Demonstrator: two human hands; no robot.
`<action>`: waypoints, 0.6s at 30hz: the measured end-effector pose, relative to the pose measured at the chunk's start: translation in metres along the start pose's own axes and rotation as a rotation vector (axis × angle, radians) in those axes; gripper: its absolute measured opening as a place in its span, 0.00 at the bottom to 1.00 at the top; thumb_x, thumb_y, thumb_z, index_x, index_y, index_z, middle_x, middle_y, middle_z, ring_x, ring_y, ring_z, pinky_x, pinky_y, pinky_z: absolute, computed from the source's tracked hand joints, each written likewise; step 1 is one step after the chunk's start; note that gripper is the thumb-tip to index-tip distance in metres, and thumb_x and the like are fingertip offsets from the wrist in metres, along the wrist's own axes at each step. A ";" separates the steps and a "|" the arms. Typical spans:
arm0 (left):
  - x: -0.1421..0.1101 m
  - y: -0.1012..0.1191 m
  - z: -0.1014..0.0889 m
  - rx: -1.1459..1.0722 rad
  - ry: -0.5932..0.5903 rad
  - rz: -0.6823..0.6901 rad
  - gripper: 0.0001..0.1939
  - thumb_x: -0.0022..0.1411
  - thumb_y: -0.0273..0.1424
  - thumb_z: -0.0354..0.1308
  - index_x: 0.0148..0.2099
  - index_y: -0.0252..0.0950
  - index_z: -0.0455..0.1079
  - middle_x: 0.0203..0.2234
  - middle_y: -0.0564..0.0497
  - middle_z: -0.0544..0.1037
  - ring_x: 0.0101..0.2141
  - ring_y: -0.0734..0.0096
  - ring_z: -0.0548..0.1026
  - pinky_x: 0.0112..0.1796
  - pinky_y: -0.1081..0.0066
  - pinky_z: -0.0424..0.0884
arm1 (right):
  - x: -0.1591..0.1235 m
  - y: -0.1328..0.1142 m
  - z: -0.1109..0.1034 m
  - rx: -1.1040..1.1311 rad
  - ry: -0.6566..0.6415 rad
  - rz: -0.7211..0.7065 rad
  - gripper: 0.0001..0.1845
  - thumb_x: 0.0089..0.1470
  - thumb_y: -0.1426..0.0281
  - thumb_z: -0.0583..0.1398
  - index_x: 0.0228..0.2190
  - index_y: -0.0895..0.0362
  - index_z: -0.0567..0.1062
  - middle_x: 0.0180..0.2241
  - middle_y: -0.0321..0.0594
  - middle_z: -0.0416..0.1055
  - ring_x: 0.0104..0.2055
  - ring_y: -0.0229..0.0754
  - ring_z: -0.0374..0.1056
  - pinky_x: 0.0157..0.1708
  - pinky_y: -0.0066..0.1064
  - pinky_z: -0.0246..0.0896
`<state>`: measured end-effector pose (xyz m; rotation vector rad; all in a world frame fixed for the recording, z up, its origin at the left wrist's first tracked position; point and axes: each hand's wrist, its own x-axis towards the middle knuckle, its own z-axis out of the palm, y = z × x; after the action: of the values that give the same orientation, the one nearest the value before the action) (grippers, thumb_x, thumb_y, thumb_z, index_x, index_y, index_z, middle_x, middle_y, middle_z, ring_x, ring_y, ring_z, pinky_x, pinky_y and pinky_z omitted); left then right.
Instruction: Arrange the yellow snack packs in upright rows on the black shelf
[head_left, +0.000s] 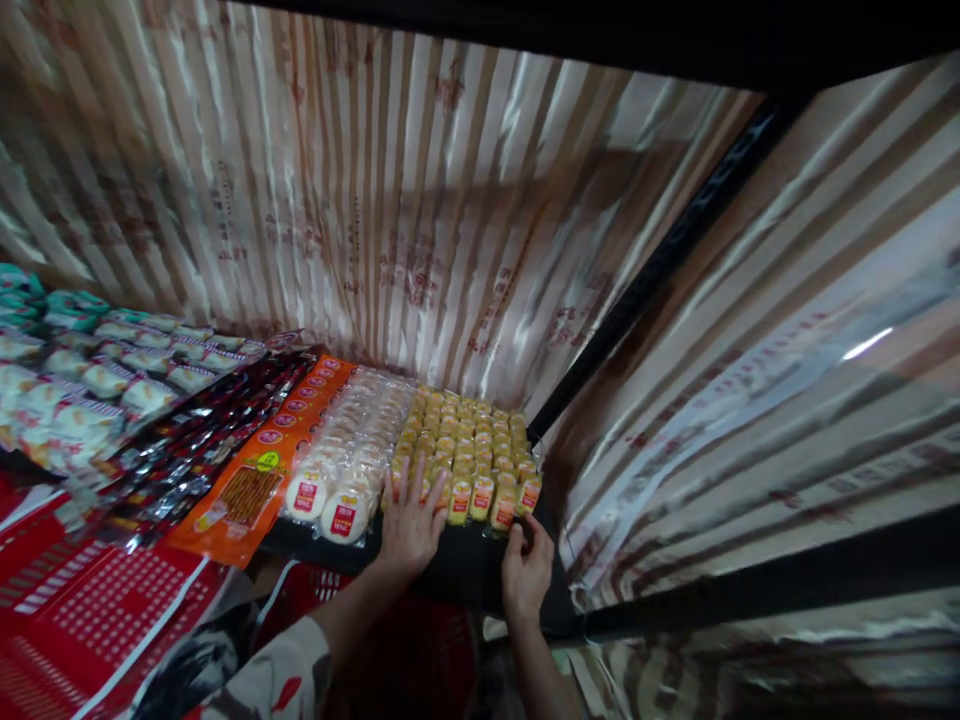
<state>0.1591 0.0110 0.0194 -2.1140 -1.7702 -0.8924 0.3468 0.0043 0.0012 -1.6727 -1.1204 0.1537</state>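
Small yellow wrapped snack packets with red and orange labels stand in tight rows on a dark shelf. My left hand lies with fingers spread against the front left of these rows. At the front right corner, my right hand has its fingers bent, with thumb and fingertips at the lower edge of a yellow snack packet. That packet stands slightly forward of its neighbours. Left of the rows are round white wrapped biscuits with red labels, close to my left hand.
Orange snack bags, dark shiny packs and white wrapped packs line the shelf leftwards. Red plastic baskets stand below. A black post rises at the right corner, before striped plastic sheeting.
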 end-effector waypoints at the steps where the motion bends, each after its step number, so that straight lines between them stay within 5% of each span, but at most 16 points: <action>1: 0.000 -0.001 0.003 -0.017 0.010 0.008 0.29 0.60 0.45 0.50 0.63 0.50 0.52 0.63 0.48 0.54 0.62 0.51 0.50 0.58 0.46 0.44 | 0.001 0.002 0.000 -0.006 -0.004 0.004 0.29 0.52 0.52 0.49 0.42 0.64 0.70 0.42 0.54 0.67 0.41 0.48 0.63 0.41 0.39 0.59; 7: -0.001 -0.006 0.016 -0.076 0.074 0.001 0.27 0.59 0.45 0.51 0.60 0.50 0.57 0.60 0.51 0.59 0.61 0.51 0.53 0.58 0.48 0.43 | -0.002 0.001 -0.004 0.039 0.011 -0.033 0.26 0.52 0.54 0.53 0.45 0.61 0.68 0.45 0.51 0.66 0.48 0.50 0.61 0.47 0.42 0.56; 12: 0.003 -0.007 0.015 -0.096 0.066 -0.001 0.26 0.60 0.44 0.50 0.60 0.50 0.57 0.60 0.53 0.59 0.61 0.53 0.53 0.58 0.49 0.44 | 0.004 -0.058 -0.002 0.094 -0.024 -0.338 0.20 0.57 0.62 0.52 0.47 0.59 0.66 0.49 0.51 0.64 0.53 0.48 0.60 0.53 0.46 0.53; 14: 0.004 -0.007 0.013 -0.097 0.058 -0.005 0.27 0.60 0.44 0.50 0.61 0.50 0.56 0.61 0.53 0.58 0.61 0.53 0.52 0.58 0.50 0.43 | 0.021 -0.089 0.015 0.083 -0.102 -0.447 0.18 0.58 0.63 0.51 0.47 0.57 0.67 0.49 0.50 0.66 0.54 0.48 0.60 0.54 0.47 0.54; 18: 0.004 -0.009 0.012 -0.087 0.013 0.002 0.27 0.61 0.43 0.49 0.62 0.50 0.53 0.61 0.52 0.57 0.61 0.53 0.53 0.58 0.49 0.43 | 0.079 -0.129 0.080 -0.061 -0.492 -0.563 0.24 0.61 0.59 0.44 0.52 0.55 0.65 0.56 0.45 0.61 0.60 0.44 0.54 0.59 0.47 0.48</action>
<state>0.1545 0.0228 0.0111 -2.1573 -1.7528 -0.9981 0.2667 0.1158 0.1040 -1.3381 -1.9413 0.1738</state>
